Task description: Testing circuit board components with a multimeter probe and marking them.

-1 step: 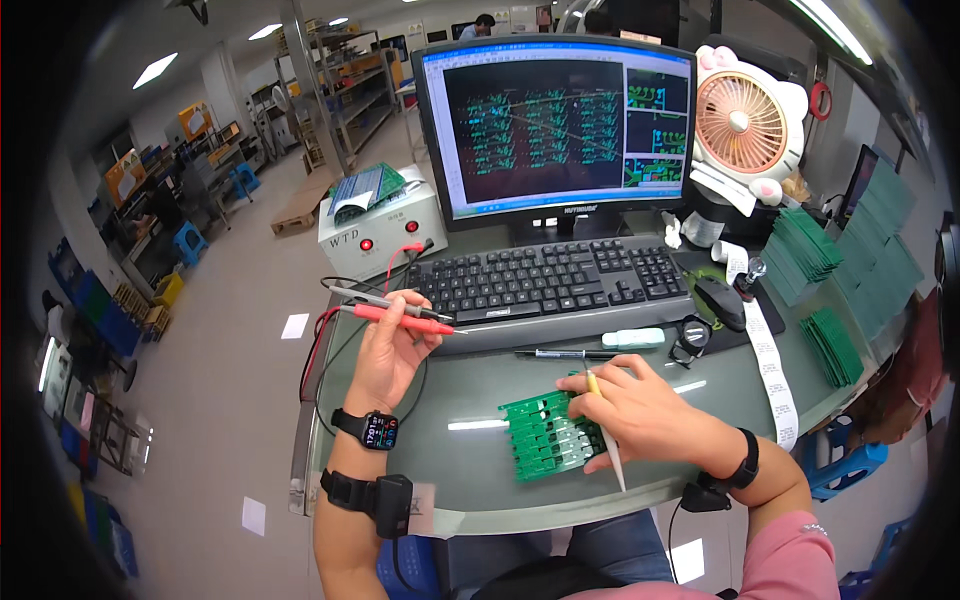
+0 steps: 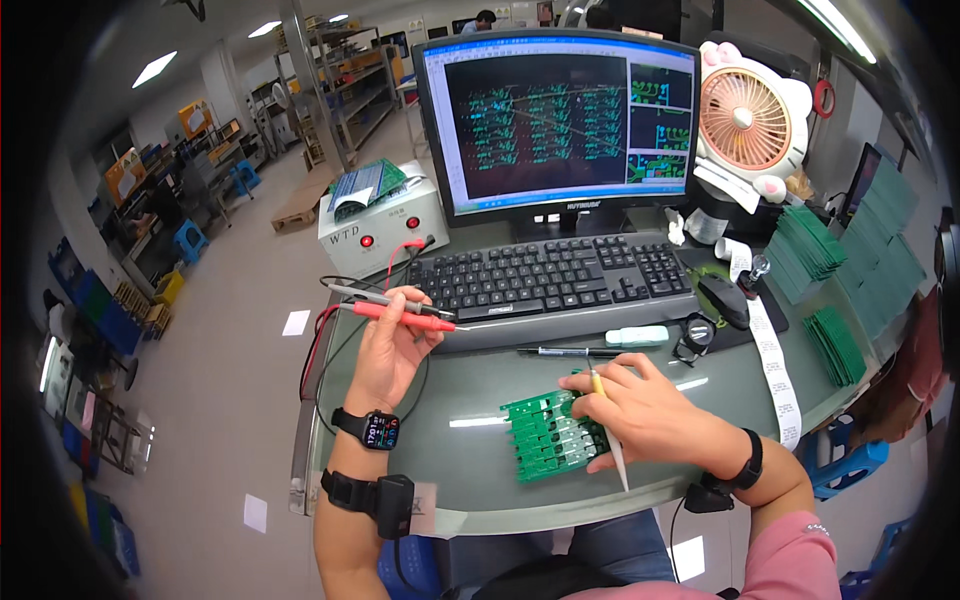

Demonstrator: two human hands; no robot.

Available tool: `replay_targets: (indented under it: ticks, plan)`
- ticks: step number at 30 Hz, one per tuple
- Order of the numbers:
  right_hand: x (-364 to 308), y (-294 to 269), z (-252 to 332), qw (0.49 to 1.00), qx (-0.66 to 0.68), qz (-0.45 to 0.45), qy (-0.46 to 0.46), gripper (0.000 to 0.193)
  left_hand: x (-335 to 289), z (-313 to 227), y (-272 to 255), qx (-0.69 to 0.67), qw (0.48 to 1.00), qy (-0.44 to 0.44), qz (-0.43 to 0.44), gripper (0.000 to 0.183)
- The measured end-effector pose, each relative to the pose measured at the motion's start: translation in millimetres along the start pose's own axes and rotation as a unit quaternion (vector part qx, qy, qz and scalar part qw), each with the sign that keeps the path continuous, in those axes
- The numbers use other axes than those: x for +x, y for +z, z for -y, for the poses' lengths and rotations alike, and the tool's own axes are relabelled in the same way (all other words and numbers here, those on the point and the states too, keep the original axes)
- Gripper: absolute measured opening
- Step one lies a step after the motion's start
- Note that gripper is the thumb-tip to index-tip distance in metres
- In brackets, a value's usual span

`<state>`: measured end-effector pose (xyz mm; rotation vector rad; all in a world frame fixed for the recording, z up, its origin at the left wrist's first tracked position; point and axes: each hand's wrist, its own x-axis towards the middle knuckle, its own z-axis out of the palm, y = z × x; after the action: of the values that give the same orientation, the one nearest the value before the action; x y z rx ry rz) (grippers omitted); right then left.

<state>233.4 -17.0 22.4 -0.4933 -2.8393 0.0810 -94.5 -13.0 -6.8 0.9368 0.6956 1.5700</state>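
Note:
My left hand (image 2: 392, 340) is closed round two test probes, held side by side above the desk. One is a red probe (image 2: 400, 317) with its metal tip pointing right; behind it lies a grey and black probe (image 2: 372, 297). A green circuit board panel (image 2: 545, 437), made of several small joined boards, lies on the desk in front of me. My right hand (image 2: 645, 410) covers its right edge, with thumb and fingertips at the board. In the same hand is a slim yellow and white pen-shaped tool (image 2: 614, 452), slanting down past the board's edge.
Behind the hands stand a black keyboard (image 2: 560, 280) and a monitor (image 2: 560, 120) showing a board layout. A white test box (image 2: 380, 230) is at back left. To the right are a mouse (image 2: 723, 300), a paper label strip (image 2: 773, 370), a fan (image 2: 745, 120) and stacked green boards (image 2: 805, 245).
The view has shifted very slightly. Both hands keep their grips, and the circuit board panel stays in place.

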Motion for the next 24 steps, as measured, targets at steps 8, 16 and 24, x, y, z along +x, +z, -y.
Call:
replay_targets:
  ticks: [8,16,24]
  plan:
    - [2,-4,8,1.000,0.000,-0.007,-0.006,0.057,-3,2,4,0.027,0.998,0.037,-0.038,0.028]
    - [3,-6,13,1.000,-0.006,-0.003,-0.003,0.056,-4,2,5,0.037,0.998,0.040,-0.045,0.029]
    - [-3,-18,7,0.998,0.052,0.021,0.007,0.055,-9,0,10,0.010,1.000,0.022,-0.014,0.020]
